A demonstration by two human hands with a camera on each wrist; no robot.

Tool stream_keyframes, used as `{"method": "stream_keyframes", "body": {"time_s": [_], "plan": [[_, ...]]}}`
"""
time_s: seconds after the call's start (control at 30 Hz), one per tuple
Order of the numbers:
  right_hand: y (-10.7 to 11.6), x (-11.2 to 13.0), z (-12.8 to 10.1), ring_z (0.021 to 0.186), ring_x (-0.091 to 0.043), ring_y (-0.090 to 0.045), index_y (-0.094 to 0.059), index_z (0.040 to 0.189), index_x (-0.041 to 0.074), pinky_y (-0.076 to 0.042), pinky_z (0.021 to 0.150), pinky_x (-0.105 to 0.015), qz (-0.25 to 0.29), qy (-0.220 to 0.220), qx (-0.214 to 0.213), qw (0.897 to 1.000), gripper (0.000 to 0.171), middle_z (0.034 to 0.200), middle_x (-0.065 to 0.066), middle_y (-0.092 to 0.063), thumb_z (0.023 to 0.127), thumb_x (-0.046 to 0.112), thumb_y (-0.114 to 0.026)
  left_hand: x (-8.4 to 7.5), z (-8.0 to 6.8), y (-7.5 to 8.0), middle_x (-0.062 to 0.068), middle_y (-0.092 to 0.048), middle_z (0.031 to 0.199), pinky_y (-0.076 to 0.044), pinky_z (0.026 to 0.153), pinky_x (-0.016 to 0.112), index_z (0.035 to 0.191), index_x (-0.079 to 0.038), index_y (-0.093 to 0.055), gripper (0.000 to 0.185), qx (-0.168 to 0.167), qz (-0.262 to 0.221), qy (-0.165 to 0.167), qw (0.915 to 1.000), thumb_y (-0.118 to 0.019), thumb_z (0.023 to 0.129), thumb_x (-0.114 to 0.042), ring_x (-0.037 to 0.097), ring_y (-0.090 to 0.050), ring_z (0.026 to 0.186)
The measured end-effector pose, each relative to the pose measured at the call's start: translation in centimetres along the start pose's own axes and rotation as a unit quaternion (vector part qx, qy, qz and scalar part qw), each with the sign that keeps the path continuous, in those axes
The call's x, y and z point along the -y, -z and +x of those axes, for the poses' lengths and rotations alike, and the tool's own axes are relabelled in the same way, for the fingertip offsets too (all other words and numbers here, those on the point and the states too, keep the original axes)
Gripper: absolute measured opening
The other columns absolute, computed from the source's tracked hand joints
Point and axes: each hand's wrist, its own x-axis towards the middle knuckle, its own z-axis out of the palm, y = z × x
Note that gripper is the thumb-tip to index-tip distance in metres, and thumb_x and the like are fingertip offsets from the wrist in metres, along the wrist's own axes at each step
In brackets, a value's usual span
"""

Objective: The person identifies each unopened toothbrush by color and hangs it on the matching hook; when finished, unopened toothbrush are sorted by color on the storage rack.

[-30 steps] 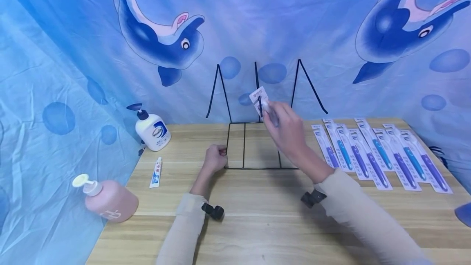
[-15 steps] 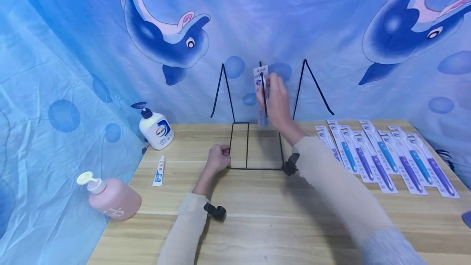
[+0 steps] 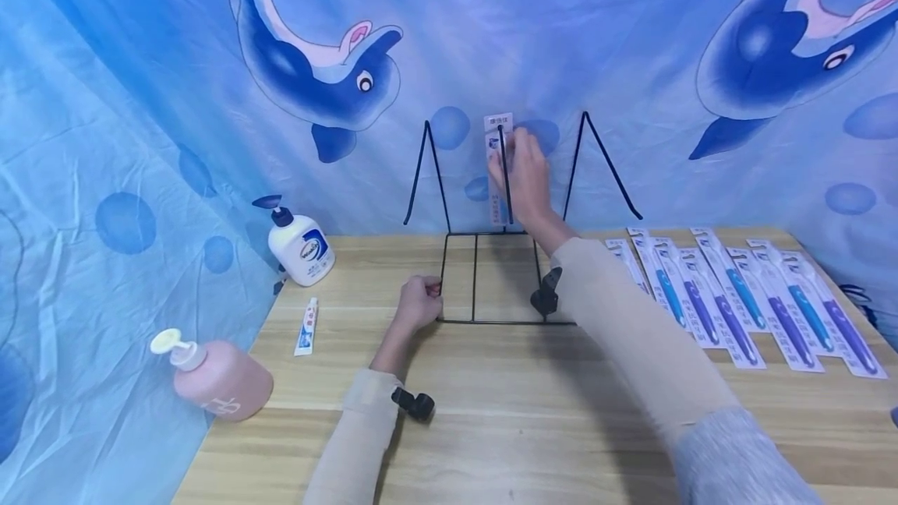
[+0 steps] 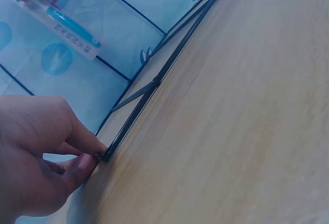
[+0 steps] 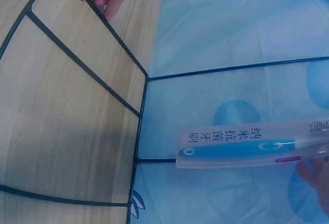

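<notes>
In the head view a black wire rack (image 3: 475,279) stands on the wooden table, with three upright arms that slope forward. My left hand (image 3: 418,302) pinches the left side of its base; the left wrist view shows thumb and fingertips on the wire corner. My right hand (image 3: 528,178) holds a packaged toothbrush (image 3: 496,205) upright at the middle arm, near its top. The arm's sloping wire passes in front of the card. In the right wrist view the toothbrush (image 5: 236,149) has a blue handle in clear packaging, and only some fingers show at the edge.
Several packaged toothbrushes (image 3: 730,310), purple and blue, lie overlapping on the right of the table. At left are a white pump bottle (image 3: 302,252), a toothpaste tube (image 3: 306,327) and a pink pump bottle (image 3: 224,380). A blue dolphin curtain (image 3: 337,193) hangs behind.
My right hand has moved up and back along the middle arm, carrying the packaged toothbrush from the arm's lower front end to near its top. My left hand stays on the rack.
</notes>
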Motion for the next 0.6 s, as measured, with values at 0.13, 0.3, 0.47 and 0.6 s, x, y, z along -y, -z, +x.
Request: {"method": "stream_keyframes", "body": {"time_s": [0.13, 0.3, 0.47, 0.6], "plan": [[0.9, -1.0, -0.5, 0.083, -0.027, -0.055, -0.053, 0.108, 0.000, -0.050, 0.071, -0.037, 0.014, -0.023, 0.010, 1.000, 0.032, 0.097, -0.015, -0.059, 0.094, 0.024, -0.068, -0.2, 0.4, -0.6, 0.013, -0.067, 0.093, -0.056, 0.084, 0.036, 0.121, 0.009, -0.065, 0.046, 0.008, -0.009, -0.010, 0.9999, -0.058, 0.075, 0.011, 0.025, -0.064, 0.088], [2.7, -3.6, -2.1, 0.091, -0.031, -0.061, -0.058, 0.114, -0.002, -0.053, 0.078, -0.043, -0.020, -0.067, 0.080, 0.994, 0.044, 0.105, -0.018, -0.064, 0.091, 0.032, -0.073, -0.3, 0.5, -0.8, 0.012, -0.067, 0.091, -0.056, 0.084, 0.035, 0.120, 0.009, -0.065, 0.046, 0.005, -0.012, -0.012, 0.9998, -0.058, 0.075, 0.011, 0.024, -0.064, 0.086], [5.7, -7.8, -3.7, 0.096, -0.036, -0.062, -0.059, 0.122, -0.004, -0.053, 0.078, -0.049, -0.086, -0.109, 0.169, 0.976, 0.052, 0.110, -0.024, -0.065, 0.093, 0.039, -0.067, -0.1, 0.3, -0.3, 0.012, -0.066, 0.092, -0.056, 0.084, 0.035, 0.121, 0.010, -0.065, 0.046, 0.002, -0.016, -0.002, 0.9999, -0.058, 0.075, 0.012, 0.024, -0.063, 0.087], [8.2, -11.3, -4.7, 0.098, -0.039, -0.062, -0.057, 0.126, -0.006, -0.052, 0.078, -0.052, -0.150, -0.144, 0.226, 0.952, 0.057, 0.113, -0.026, -0.063, 0.096, 0.043, -0.062, 0.1, 0.1, 0.1, 0.012, -0.066, 0.092, -0.056, 0.083, 0.035, 0.121, 0.010, -0.065, 0.046, 0.000, -0.015, 0.003, 0.9999, -0.058, 0.075, 0.012, 0.024, -0.063, 0.087]]}}
